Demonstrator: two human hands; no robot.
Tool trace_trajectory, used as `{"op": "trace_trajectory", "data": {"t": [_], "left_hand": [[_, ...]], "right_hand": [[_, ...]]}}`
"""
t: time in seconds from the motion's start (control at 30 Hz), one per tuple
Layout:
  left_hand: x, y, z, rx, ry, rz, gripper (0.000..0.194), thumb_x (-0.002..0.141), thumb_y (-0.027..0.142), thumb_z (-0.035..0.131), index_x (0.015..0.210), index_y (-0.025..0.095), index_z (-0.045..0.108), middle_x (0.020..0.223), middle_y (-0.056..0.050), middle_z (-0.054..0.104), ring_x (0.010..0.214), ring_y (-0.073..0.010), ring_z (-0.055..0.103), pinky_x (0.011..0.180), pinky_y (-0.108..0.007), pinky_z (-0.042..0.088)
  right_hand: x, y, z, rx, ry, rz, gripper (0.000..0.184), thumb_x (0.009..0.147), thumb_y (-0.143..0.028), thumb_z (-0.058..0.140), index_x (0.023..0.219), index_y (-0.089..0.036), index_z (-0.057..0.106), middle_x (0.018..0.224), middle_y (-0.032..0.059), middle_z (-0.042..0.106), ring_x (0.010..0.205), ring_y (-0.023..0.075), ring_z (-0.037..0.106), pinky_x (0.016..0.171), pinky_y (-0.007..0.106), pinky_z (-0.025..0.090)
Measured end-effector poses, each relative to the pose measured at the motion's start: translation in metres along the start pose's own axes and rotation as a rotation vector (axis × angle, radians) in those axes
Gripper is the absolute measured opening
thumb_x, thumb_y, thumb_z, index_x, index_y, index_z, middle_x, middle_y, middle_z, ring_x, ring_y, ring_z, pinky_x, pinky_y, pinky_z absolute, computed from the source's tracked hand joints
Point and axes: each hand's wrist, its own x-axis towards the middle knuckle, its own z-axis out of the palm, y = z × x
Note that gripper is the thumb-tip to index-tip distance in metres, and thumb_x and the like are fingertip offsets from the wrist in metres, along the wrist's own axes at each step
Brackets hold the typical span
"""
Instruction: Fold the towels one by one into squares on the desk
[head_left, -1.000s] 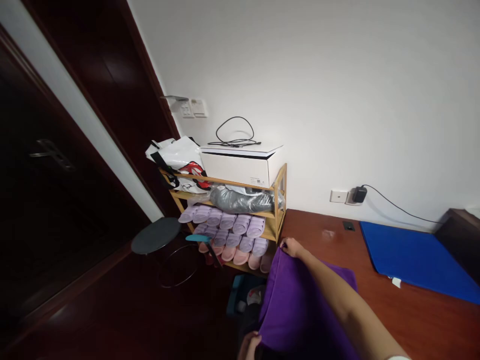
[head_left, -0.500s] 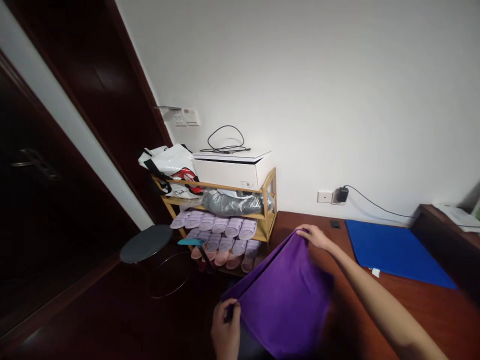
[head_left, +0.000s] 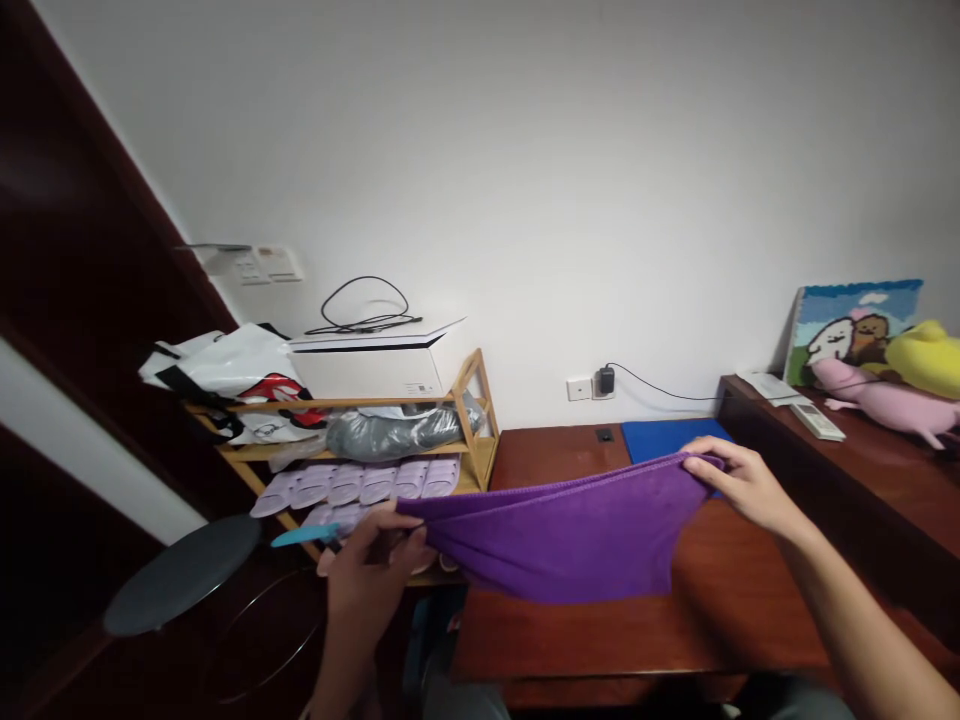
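Plain off-white wall point(head_left: 525, 180) behind everything, dark door frame on your left, and a glossy reddish-brown desk point(head_left: 555, 640) right in front of you. One raised dark wood ledge point(head_left: 877, 480) runs along the desk's right side. Counting stuff up, you've got one purple cloth point(head_left: 570, 540), stretched between your two hands above the desk, top edge up and the rest hanging. Your left hand point(head_left: 373, 560) has one end pinched between thumb and fingers, and your right hand point(head_left: 742, 482) pinches the other, so both grips are narrow.

One blue mat point(head_left: 656, 440) lies on the desk, partly behind the cloth. One wooden rack point(head_left: 480, 460) on the left carries one white box point(head_left: 367, 373) with one black cable point(head_left: 364, 326) on top, one printed bag point(head_left: 240, 370), one plastic-wrapped grey bundle point(head_left: 397, 432), and six lilac slippers point(head_left: 345, 484) in the upper row; the lower ones are too covered to count. Also one round stool point(head_left: 184, 575), one black adapter point(head_left: 607, 380) in the wall, one remote point(head_left: 817, 420), two plush toys (pink point(head_left: 877, 398), yellow point(head_left: 926, 358)) and one picture point(head_left: 855, 320) on the ledge.
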Motion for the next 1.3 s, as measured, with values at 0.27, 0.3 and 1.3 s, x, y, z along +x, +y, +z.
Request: {"op": "trace_trajectory", "data": {"t": [0.27, 0.3, 1.3], "left_hand": [[0.000, 0.021, 0.003, -0.156, -0.178, -0.236, 0.028, 0.058, 0.045, 0.080, 0.069, 0.023, 0.067, 0.067, 0.000, 0.070, 0.052, -0.0163, 0.060, 0.040, -0.025, 0.049], [0.002, 0.017, 0.007, -0.159, -0.194, -0.231, 0.027, 0.059, 0.045, 0.080, 0.069, 0.023, 0.067, 0.068, 0.000, 0.071, 0.053, -0.0165, 0.061, 0.041, -0.025, 0.050], [-0.201, -0.272, 0.116, 0.903, -0.601, 0.385, 0.054, 0.103, 0.036, 0.035, 0.154, 0.031, 0.051, 0.160, 0.000, 0.050, 0.146, -0.0276, 0.051, 0.118, -0.052, 0.044]], "right_hand": [[-0.048, -0.019, -0.033, -0.029, 0.086, 0.080, 0.049, 0.076, -0.073, 0.077, 0.076, -0.024, 0.075, 0.078, 0.0062, 0.073, 0.071, 0.0198, 0.065, 0.062, 0.029, 0.055], [-0.051, -0.015, -0.033, -0.033, 0.087, 0.088, 0.049, 0.077, -0.072, 0.077, 0.076, -0.024, 0.075, 0.079, 0.0061, 0.073, 0.071, 0.0198, 0.065, 0.063, 0.029, 0.055], [-0.202, 0.244, 0.174, -0.772, -0.293, 0.207, 0.061, 0.108, -0.055, 0.031, 0.164, -0.029, 0.030, 0.168, 0.0016, 0.032, 0.157, 0.0253, 0.029, 0.129, 0.052, 0.027]]}}
